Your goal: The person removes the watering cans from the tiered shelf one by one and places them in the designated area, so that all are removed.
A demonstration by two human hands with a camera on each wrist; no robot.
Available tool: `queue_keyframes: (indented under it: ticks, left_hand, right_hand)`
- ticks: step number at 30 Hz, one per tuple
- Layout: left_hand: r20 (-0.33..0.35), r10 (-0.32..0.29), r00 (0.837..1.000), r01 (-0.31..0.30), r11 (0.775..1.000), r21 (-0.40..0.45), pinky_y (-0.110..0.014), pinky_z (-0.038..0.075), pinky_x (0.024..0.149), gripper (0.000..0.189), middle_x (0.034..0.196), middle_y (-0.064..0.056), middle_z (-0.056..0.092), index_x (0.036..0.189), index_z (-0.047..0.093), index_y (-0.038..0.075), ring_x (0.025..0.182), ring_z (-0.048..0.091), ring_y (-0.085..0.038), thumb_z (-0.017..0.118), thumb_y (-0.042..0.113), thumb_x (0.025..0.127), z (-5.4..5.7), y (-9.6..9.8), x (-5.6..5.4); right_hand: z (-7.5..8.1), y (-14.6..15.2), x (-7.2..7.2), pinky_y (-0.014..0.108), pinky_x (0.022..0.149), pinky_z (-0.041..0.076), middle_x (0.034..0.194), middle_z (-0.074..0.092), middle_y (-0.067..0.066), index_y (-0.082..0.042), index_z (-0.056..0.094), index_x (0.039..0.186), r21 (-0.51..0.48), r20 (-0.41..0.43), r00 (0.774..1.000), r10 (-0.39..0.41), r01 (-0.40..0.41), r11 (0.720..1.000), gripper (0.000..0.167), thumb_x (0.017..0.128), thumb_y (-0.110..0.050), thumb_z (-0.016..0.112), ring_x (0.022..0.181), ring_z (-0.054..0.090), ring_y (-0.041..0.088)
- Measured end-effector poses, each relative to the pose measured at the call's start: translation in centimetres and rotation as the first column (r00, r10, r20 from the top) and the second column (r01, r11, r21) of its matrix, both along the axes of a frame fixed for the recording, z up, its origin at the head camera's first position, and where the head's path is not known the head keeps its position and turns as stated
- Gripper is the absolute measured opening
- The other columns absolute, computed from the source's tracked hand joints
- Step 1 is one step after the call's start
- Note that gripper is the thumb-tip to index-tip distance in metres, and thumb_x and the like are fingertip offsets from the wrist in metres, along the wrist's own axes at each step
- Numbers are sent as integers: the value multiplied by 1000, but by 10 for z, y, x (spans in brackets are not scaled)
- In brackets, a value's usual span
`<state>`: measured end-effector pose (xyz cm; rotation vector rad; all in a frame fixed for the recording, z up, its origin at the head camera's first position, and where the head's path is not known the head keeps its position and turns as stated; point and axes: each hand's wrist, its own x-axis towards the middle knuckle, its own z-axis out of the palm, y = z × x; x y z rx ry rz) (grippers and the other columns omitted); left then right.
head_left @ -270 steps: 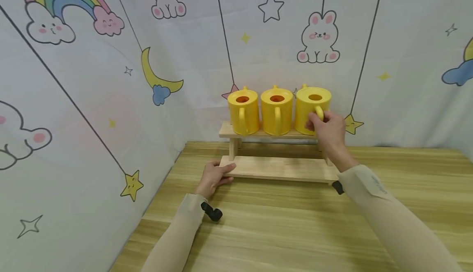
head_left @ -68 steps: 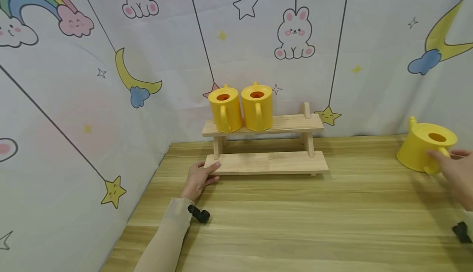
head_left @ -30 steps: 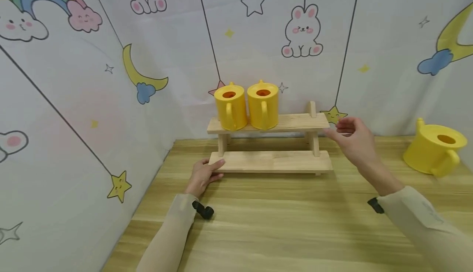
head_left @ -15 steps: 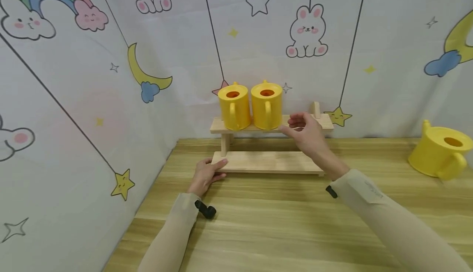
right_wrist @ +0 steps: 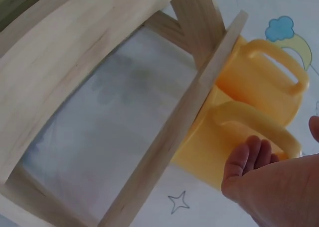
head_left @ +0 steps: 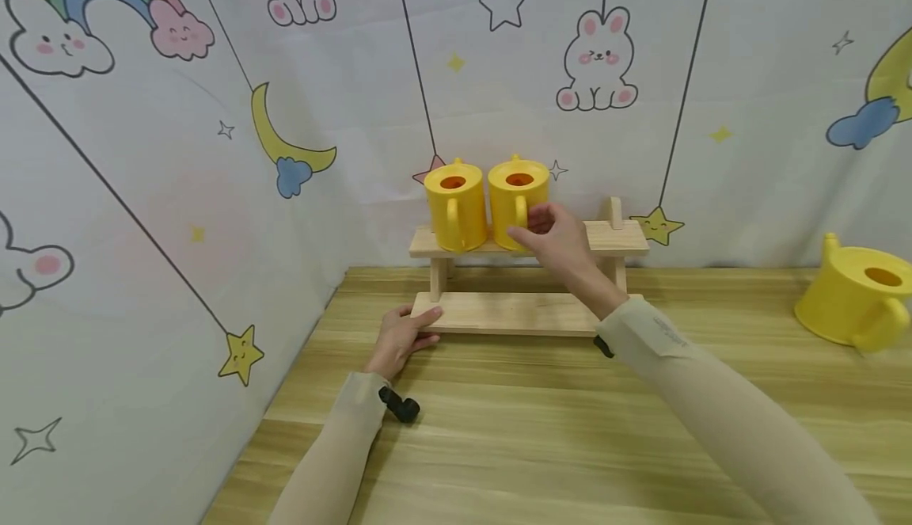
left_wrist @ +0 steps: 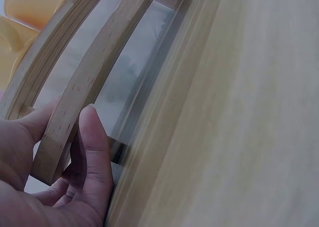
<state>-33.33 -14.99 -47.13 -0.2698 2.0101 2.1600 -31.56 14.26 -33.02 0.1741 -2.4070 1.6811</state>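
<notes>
My left hand (head_left: pixel 397 341) grips the left end of the lower board of a two-tier wooden rack (head_left: pixel 516 313). In the left wrist view, its fingers and thumb wrap that board's end (left_wrist: pixel 47 160). Two yellow watering cans stand upright on the upper tier, handles facing me: a left one (head_left: pixel 470 212) and a right one (head_left: pixel 502 202). At the right can's handle (right_wrist: pixel 254 122) is my right hand (head_left: pixel 563 244), fingers bent and thumb held apart from them. In the right wrist view the fingertips overlap the can's body beside the handle.
A third yellow watering can (head_left: pixel 841 295) stands on the wood-grain table (head_left: pixel 499 430) at the far right. A short wooden post (head_left: pixel 616 213) rises at the upper tier's right end. Behind everything hangs a white printed cloth (head_left: pixel 385 97).
The third watering can went from the rack to the table at right, where my right hand released it. That hand then came back left to the right can's handle. My left hand stayed on the rack.
</notes>
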Motion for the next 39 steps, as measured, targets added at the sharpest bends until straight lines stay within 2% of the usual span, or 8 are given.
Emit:
queue_keyframes:
  ticks: [7,15,18,23,25,29,34,39]
  left_hand:
    - [10,2,1000,-1,1000,-4,-20,68,67,59,117,-12,69,150,54,-3,77,76,-10,81,16,102,0,-1,-1]
    - [6,5,1000,-5,1000,0,-20,68,67,59,116,-11,69,150,54,-4,78,76,-11,82,16,101,-2,0,-1]
    - [10,5,1000,-5,1000,-2,-20,68,68,60,118,-12,69,150,54,-3,78,76,-10,82,17,101,-2,0,0]
    - [10,5,1000,-5,1000,-3,-20,68,68,62,120,-14,68,151,53,-3,78,75,-11,82,17,101,-1,0,0]
    - [10,5,1000,-5,1000,-2,-20,68,68,61,120,-14,68,151,52,-3,78,75,-11,82,17,101,-1,0,-1]
    - [14,5,1000,-5,1000,0,-20,68,68,60,118,-13,68,150,53,-3,77,74,-10,82,17,101,-1,1,0]
    - [11,9,1000,-9,1000,0,-20,68,67,58,115,-11,70,149,55,-3,75,75,-9,82,17,101,-1,1,1]
    - [4,11,1000,-11,1000,-2,-20,67,66,58,113,-10,70,148,56,-3,74,76,-8,82,17,101,0,1,1]
  right_hand:
    - [-7,-12,-8,43,102,61,130,70,18,0,65,135,-7,-6,1000,-26,26,1000,48,102,-31,79,115,67,32]
    - [-15,-25,-13,26,79,57,112,73,17,-2,71,116,-98,-72,995,-66,58,993,28,103,-26,77,95,63,24]
    - [-17,-29,-14,22,72,55,106,74,16,-3,72,111,-122,-90,992,-86,75,990,24,103,-26,76,90,64,25]
    - [-17,-34,-18,20,67,58,103,80,18,-3,74,105,-179,-86,989,-122,106,978,27,105,-30,72,96,76,37]
    - [-16,-36,-19,23,72,65,102,81,19,-2,75,105,-205,-83,988,-129,110,973,28,106,-30,72,100,80,40]
    - [-15,-40,-21,28,75,70,91,80,12,2,77,105,-236,-70,985,-157,137,962,33,107,-29,69,97,80,42]
    - [-15,-46,-21,18,62,62,79,72,0,5,76,104,-253,-66,977,-201,179,951,35,107,-28,65,93,79,43]
    - [-13,-50,-21,16,57,56,80,72,4,4,75,99,-251,-70,970,-233,209,945,35,108,-27,63,90,78,43]
